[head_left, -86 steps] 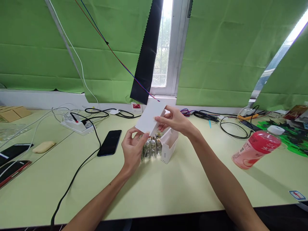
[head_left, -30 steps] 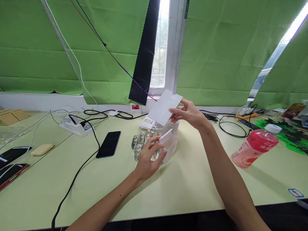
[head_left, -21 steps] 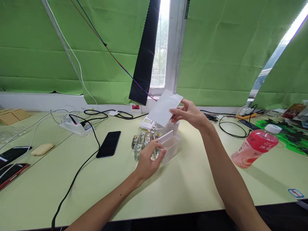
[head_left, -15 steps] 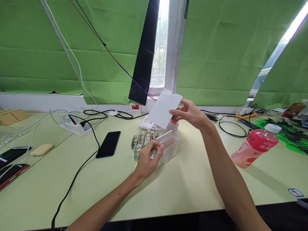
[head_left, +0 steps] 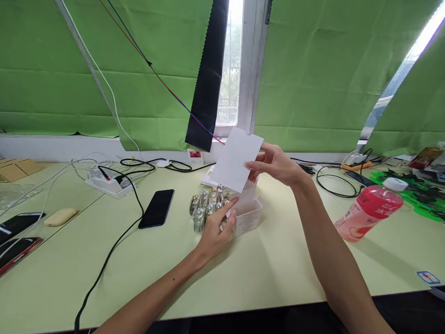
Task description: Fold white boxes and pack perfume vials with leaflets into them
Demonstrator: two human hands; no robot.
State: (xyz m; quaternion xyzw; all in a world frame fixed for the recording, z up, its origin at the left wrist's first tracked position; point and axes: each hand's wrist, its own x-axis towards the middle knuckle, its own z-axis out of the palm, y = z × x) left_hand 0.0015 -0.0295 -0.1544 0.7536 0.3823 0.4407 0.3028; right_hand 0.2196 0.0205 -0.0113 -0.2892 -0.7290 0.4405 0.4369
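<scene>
My right hand pinches a plain white card by its right edge and holds it up over the table. Below it stands a small white carton with an open top and print on its front. My left hand grips the carton's left side, index finger at the opening and thumb lower down. Close beside that hand, several small clear glass bottles with metallic tops stand in a cluster, partly covered by my fingers. Behind the card is another white printed item, mostly hidden.
A black phone lies left of the bottles, near a black cable and a white power strip. On the right stands a pink drink bottle. Green-and-black pieces and more cables lie farther back.
The white card has tilted and its lower end has come down toward the carton. The carton has turned slightly, and my left index finger has stretched farther over its opening.
</scene>
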